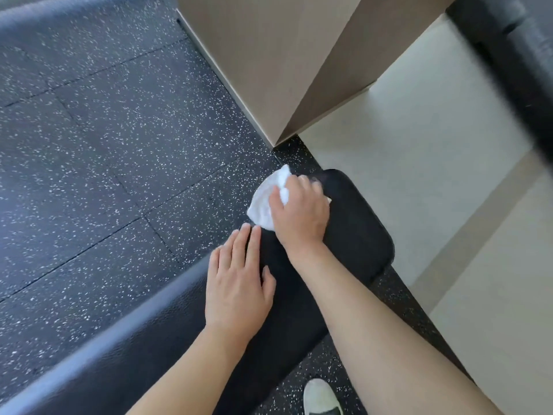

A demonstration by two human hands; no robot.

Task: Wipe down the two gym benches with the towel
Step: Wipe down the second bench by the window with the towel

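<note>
Right hand [299,211] grip clenched on towel [263,202] | bench [359,229] far end | left hand [239,283] flat

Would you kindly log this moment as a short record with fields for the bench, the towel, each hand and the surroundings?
bench: black padded bench, rounded end toward the beige tile floor
towel: white towel, bunched, at the far left corner of the bench's end
right hand: right hand on the towel, pressing it to the pad
left hand: left hand flat on the pad, fingers spread, holding nothing
floor: dark speckled rubber floor to the left
other: white shoe at the bottom edge; second bench not identifiable
</note>
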